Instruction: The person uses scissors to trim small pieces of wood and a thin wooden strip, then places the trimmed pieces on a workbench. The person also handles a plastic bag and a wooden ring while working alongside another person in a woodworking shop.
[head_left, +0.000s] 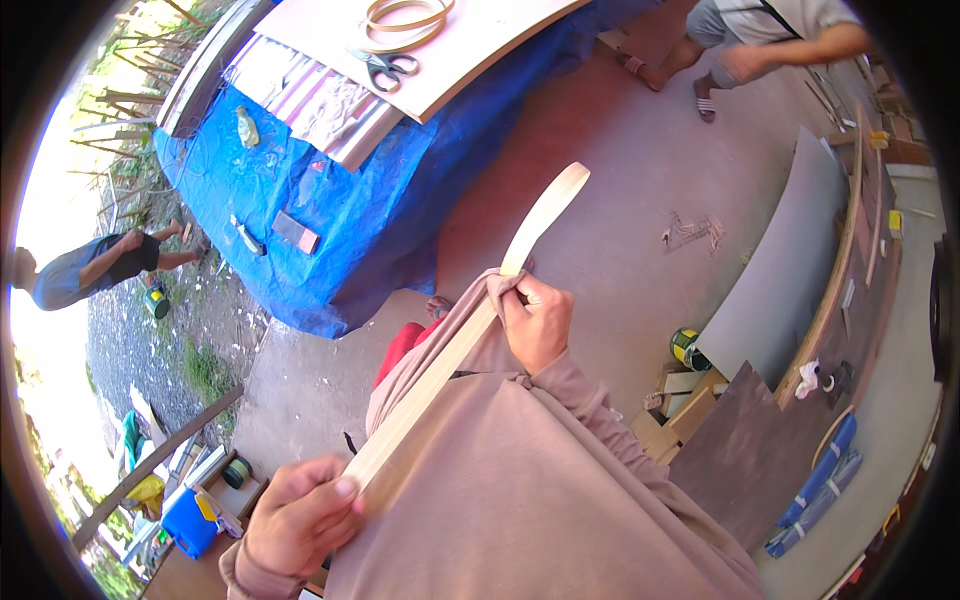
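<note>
A long, pale, wood-coloured edge-banding strip (pixel 428 392) runs slantwise in front of my brown shirt (pixel 520 470). Its lower end is pinched between the thumb and fingers of my left hand (pixel 300 515). Farther up, my right hand (pixel 537 322) grips a fold of the shirt wrapped around the strip. Past that fold, the strip's free end sticks out and curls over at its tip. Part of the strip is hidden by the cloth.
Ahead, a blue tarp (pixel 375 215) drapes a table with a pale board (pixel 490 45) bearing scissors (pixel 387 68) and coiled banding (pixel 408 22). One person (pixel 760 50) is at far right, another (pixel 90 270) at left. A grey sheet (pixel 780 270) and wood pieces stand right.
</note>
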